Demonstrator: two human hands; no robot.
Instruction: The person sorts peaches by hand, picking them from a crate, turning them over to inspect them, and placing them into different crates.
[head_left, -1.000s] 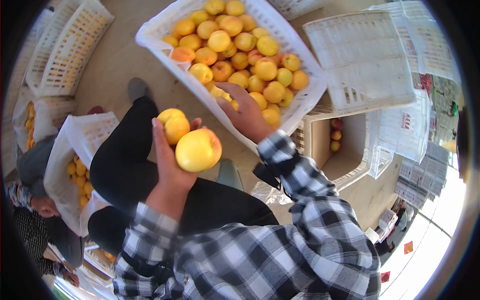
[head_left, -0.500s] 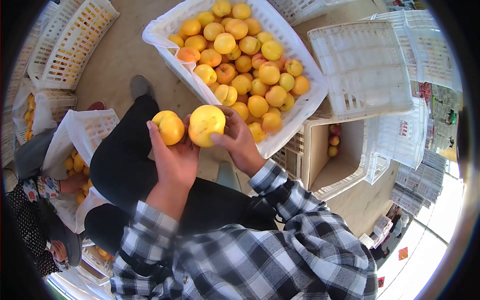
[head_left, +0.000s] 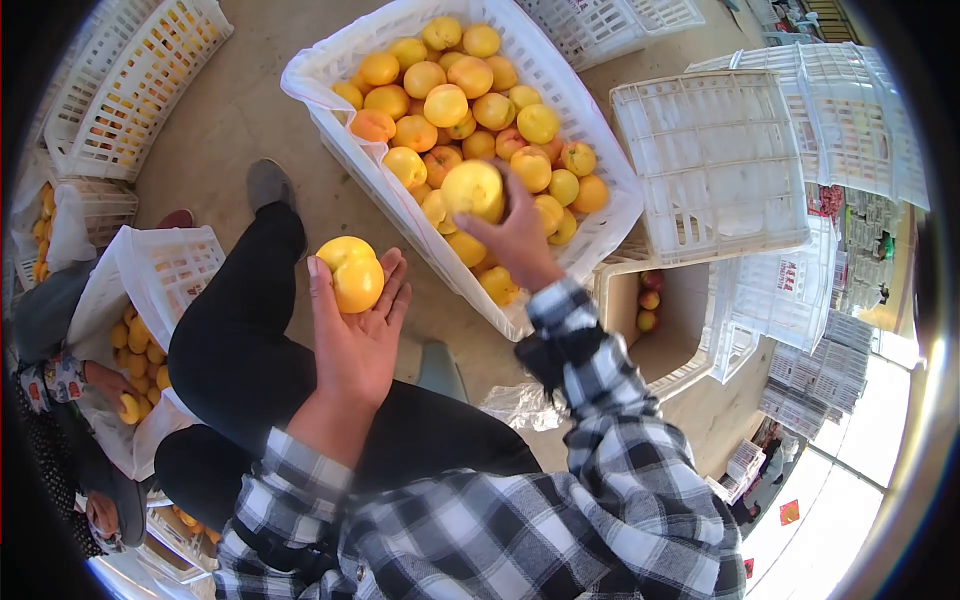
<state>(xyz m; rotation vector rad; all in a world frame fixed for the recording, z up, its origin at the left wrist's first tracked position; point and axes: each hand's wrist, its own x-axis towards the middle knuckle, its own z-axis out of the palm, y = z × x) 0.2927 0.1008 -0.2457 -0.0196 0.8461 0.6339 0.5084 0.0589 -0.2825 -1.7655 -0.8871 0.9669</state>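
My left hand [head_left: 360,330] is palm up with a yellow peach [head_left: 355,275] resting in it, held at the thumb and base of the fingers; the other fingers stretch out. My right hand [head_left: 510,225] holds another yellow peach [head_left: 472,191] between thumb and fingers, over the peaches in the large white crate [head_left: 355,140]. That crate has a pale liner and is filled with yellow and orange peaches [head_left: 447,105].
An upturned white crate [head_left: 710,165] stands right of the large one, above an open box [head_left: 670,345] with a few reddish fruits. At the left, a co-worker's hand [head_left: 108,388] is at a lined crate [head_left: 180,270] of peaches. More crates [head_left: 135,85] stand upper left.
My right hand has moved up and right, away from my left hand, carrying its peach over the large crate. My left hand's fingers have spread, its peach still in the palm.
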